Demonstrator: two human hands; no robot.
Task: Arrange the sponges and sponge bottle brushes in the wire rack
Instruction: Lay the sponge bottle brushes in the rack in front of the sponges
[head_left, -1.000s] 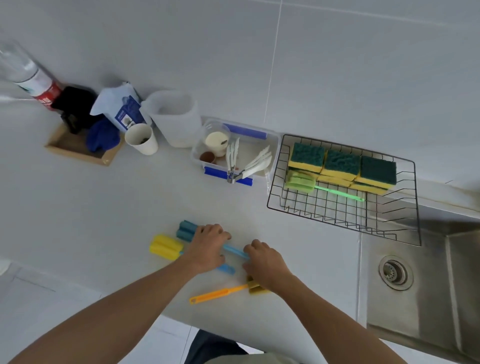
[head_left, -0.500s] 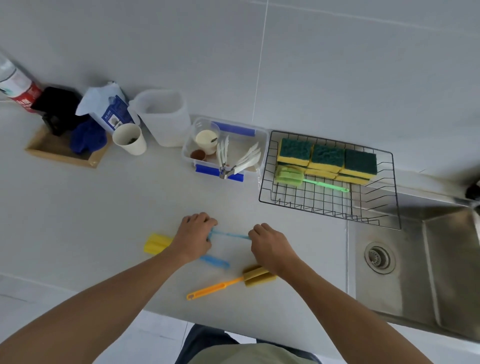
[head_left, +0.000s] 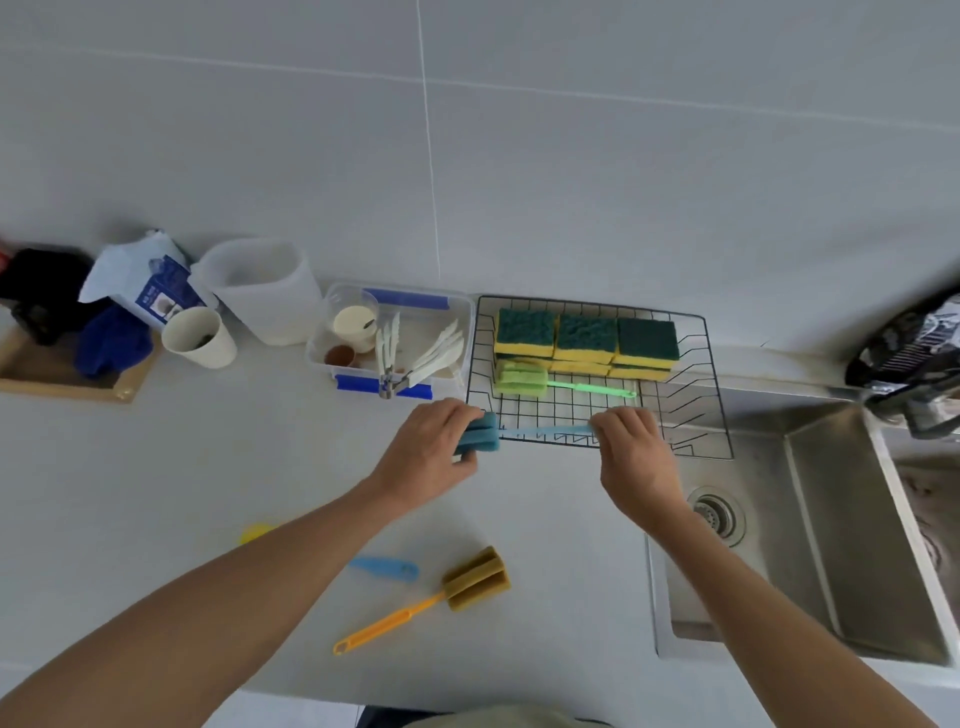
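A blue sponge bottle brush (head_left: 540, 432) hangs level over the front edge of the black wire rack (head_left: 691, 317). My left hand (head_left: 434, 452) grips its blue sponge head and my right hand (head_left: 631, 441) pinches the handle end. Inside the rack, green-and-yellow sponges (head_left: 586, 340) stand in a row at the back, with a green bottle brush (head_left: 550, 382) lying in front of them. On the counter near me lie an orange-handled brush with a brown sponge head (head_left: 441, 597) and a second blue brush handle (head_left: 387, 567). A yellow sponge head (head_left: 255, 531) peeks out beside my left forearm.
A clear tub (head_left: 452, 312) with white utensils sits left of the rack. Further left stand a white jug (head_left: 265, 291), a paper cup (head_left: 195, 338) and a wooden tray (head_left: 78, 387). A steel sink (head_left: 810, 519) lies to the right, below the rack.
Both hands lifted the blue brush off the counter and carried it away from me and to the right, up to the rack's front edge. The orange and yellow brushes stayed on the counter.
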